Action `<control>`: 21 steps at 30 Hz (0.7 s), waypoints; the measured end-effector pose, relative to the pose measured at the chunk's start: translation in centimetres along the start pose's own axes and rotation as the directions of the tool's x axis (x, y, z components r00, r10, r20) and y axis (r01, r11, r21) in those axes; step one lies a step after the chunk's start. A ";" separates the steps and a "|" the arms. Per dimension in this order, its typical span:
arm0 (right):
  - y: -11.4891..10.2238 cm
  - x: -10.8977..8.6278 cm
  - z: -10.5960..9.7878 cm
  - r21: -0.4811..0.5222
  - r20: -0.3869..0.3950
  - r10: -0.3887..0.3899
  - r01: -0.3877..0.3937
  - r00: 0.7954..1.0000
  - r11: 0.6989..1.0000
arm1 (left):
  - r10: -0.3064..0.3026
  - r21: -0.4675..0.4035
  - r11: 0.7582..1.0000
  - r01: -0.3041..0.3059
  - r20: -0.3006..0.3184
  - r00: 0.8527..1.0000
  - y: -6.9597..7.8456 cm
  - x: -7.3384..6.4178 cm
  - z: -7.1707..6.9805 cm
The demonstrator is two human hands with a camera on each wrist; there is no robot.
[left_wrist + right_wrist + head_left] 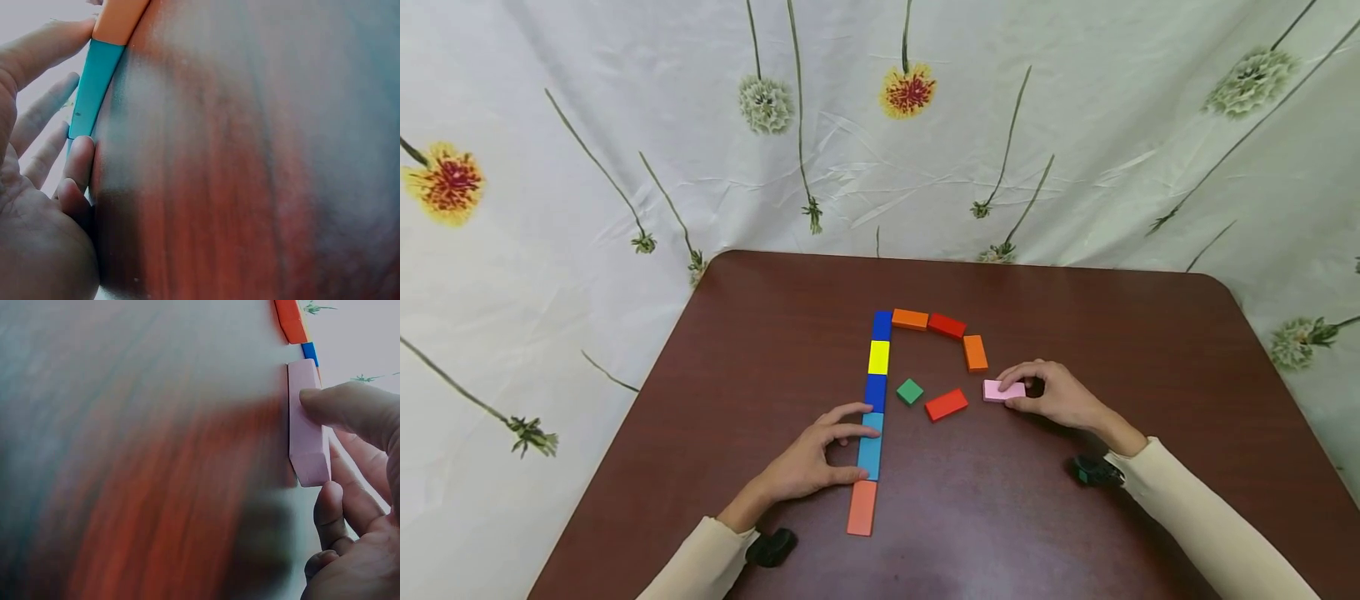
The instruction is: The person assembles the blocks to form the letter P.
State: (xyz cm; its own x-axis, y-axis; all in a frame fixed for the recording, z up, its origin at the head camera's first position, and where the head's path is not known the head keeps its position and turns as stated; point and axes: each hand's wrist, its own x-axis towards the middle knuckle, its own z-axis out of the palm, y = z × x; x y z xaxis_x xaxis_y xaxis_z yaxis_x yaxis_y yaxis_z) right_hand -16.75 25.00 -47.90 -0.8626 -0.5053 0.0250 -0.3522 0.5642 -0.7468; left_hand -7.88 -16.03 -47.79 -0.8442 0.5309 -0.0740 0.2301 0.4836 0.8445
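In the head view my right hand (1060, 398) pinches a pink block (994, 391) on the table, thumb on its near side and fingers over the far side. The right wrist view shows the thumb pressed against the pink block (306, 434). My left hand (808, 458) rests its fingertips along a light blue block (870, 458), fingers spread and fairly straight. That block belongs to a straight column: blue (882, 326), yellow (878, 357), blue (876, 393), light blue, then a salmon block (862, 508) nearest me.
From the column's top, an orange block (910, 319), a red block (947, 326) and another orange block (975, 353) curve rightward. Inside the curve lie a green block (910, 392) and a red block (946, 405). The brown table (1075, 325) meets a flowered cloth (865, 167) behind.
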 end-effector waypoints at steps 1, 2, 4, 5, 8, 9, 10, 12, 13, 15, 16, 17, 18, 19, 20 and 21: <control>-0.1 0.1 0.0 -0.001 -0.001 -0.002 0.002 1.000 1.000 | -0.001 0.001 1.000 0.001 0.000 1.000 0.0 0.0 0.0; -0.1 0.2 0.1 -0.004 -0.002 -0.004 0.004 1.000 1.000 | -0.001 0.001 1.000 0.001 0.000 1.000 0.0 0.0 0.0; -0.3 0.3 0.2 -0.004 -0.002 -0.011 0.011 1.000 1.000 | -0.003 0.001 1.000 0.003 0.001 1.000 0.1 0.1 0.0; -0.4 0.4 0.3 -0.002 -0.002 -0.016 0.016 1.000 1.000 | -0.003 0.000 1.000 0.003 0.000 1.000 0.1 0.1 0.0; -0.7 0.6 0.5 -0.004 -0.005 -0.026 0.026 1.000 1.000 | -0.004 0.000 1.000 0.004 -0.001 1.000 0.1 0.1 0.0; -0.9 0.6 0.5 -0.005 -0.003 -0.028 0.028 1.000 1.000 | -0.006 -0.001 1.000 0.006 -0.001 1.000 0.2 0.1 0.0; -1.0 0.7 0.6 -0.009 -0.003 -0.030 0.030 1.000 0.999 | -0.007 -0.004 1.000 0.007 -0.001 1.000 0.2 0.1 0.0; -1.0 0.9 0.8 -0.022 -0.002 -0.036 0.036 0.999 0.999 | -0.005 -0.004 1.000 0.005 -0.001 1.000 0.2 0.1 0.0; -1.1 1.1 0.9 -0.029 -0.001 -0.038 0.038 0.999 0.999 | -0.002 -0.002 1.000 0.002 -0.001 1.000 0.2 0.1 0.0; -1.1 1.3 1.0 -0.033 0.000 -0.046 0.046 0.999 0.998 | -0.001 -0.005 1.000 0.001 -0.001 1.000 0.2 0.1 0.0; -1.1 1.4 1.1 -0.035 0.000 -0.047 0.047 0.999 0.998 | 0.001 -0.006 1.000 -0.001 -0.001 1.000 0.2 0.1 0.0; -1.2 1.4 1.2 -0.036 0.002 -0.050 0.050 0.999 0.998 | 0.002 -0.004 1.000 -0.002 -0.001 1.000 0.2 0.0 0.0; -1.3 1.5 1.3 -0.034 0.003 -0.049 0.049 0.999 0.998 | 0.002 -0.003 1.000 -0.002 -0.001 1.000 0.2 0.0 0.0; -1.4 1.5 1.4 -0.033 0.004 -0.047 0.047 0.999 0.998 | -0.001 -0.004 1.000 0.001 -0.001 1.000 0.2 0.0 0.0; -1.4 1.5 1.4 -0.034 0.005 -0.046 0.046 0.999 0.998 | -0.004 -0.005 1.000 0.004 -0.001 1.000 0.2 0.0 0.0; -1.5 1.5 1.5 -0.036 0.007 -0.044 0.045 0.999 0.998 | -0.008 -0.004 1.000 0.008 -0.001 1.000 0.2 0.0 0.0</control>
State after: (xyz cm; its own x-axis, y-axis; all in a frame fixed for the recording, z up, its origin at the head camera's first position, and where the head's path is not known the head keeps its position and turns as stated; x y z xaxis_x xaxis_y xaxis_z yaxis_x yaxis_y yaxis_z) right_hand -16.98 22.39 -47.73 -0.8436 -0.5342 0.0537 -0.4029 0.5640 -0.7208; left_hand -7.78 -15.94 -47.68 -0.8467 0.5261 -0.0800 0.2214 0.4850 0.8460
